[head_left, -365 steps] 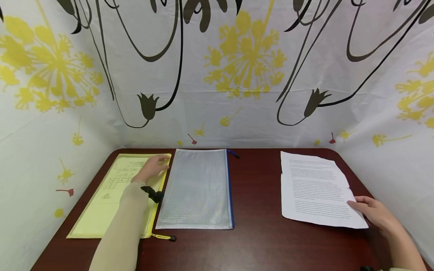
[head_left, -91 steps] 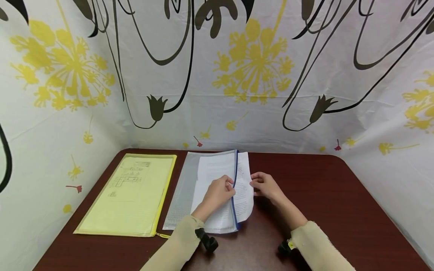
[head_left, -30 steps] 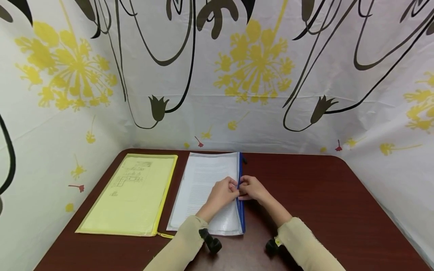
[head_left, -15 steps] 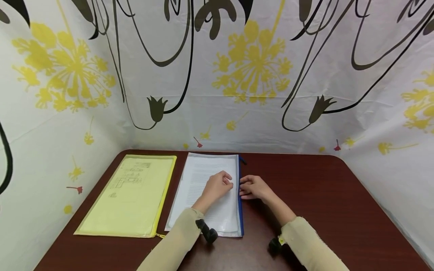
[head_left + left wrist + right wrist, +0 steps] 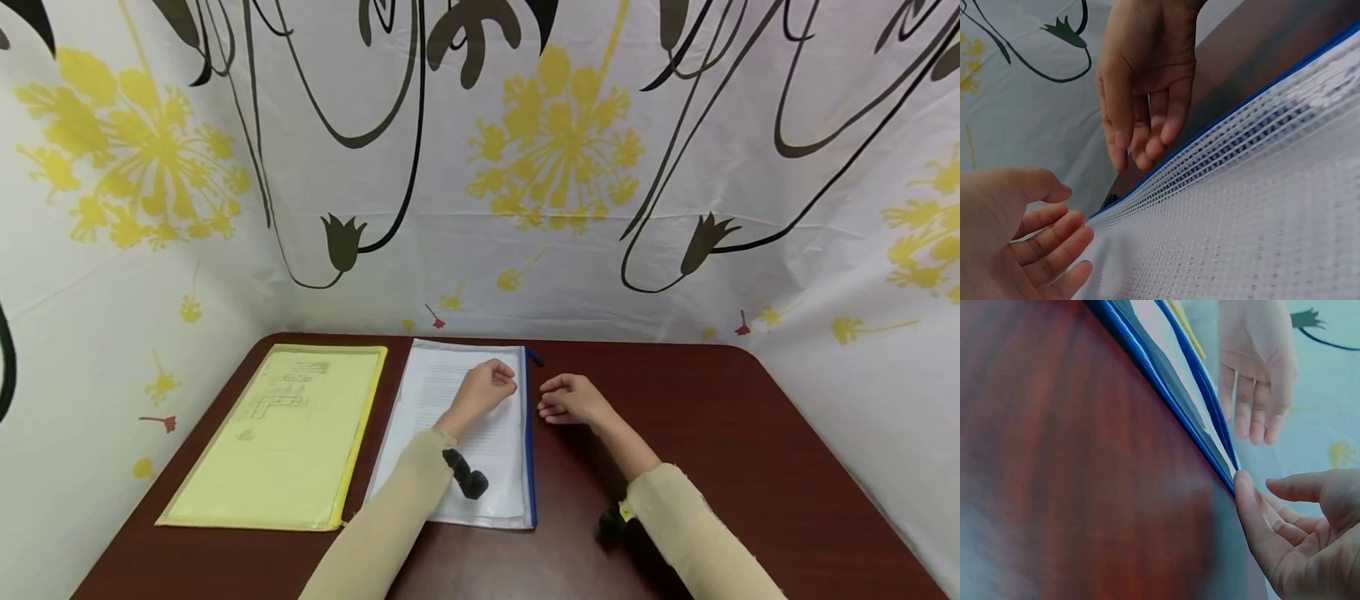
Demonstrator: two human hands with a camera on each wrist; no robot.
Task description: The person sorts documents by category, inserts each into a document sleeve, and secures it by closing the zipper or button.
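Note:
A clear mesh zip pouch [image 5: 420,467] with a blue zip edge [image 5: 531,467] lies on the table, a printed white sheet inside it. The right wrist view shows its two blue zip strips [image 5: 1204,381] parted, with white paper between them. My left hand [image 5: 483,387] is over the pouch near that edge, fingers loosely bent and holding nothing. Just right of the zip edge, my right hand [image 5: 573,400] has relaxed, slightly bent fingers and nothing in them. The dark zip pull [image 5: 534,357] sits at the pouch's far right corner.
A yellow zip pouch [image 5: 277,450] with a printed diagram sheet inside lies to the left. The dark red-brown table [image 5: 675,417] extends to the right. A patterned white cloth [image 5: 420,167] hangs behind and at the sides.
The sheet went from the right side of the table into the blue-edged pouch. Over the last second both hands let go of the zip edge, moved slightly away from me and drew apart.

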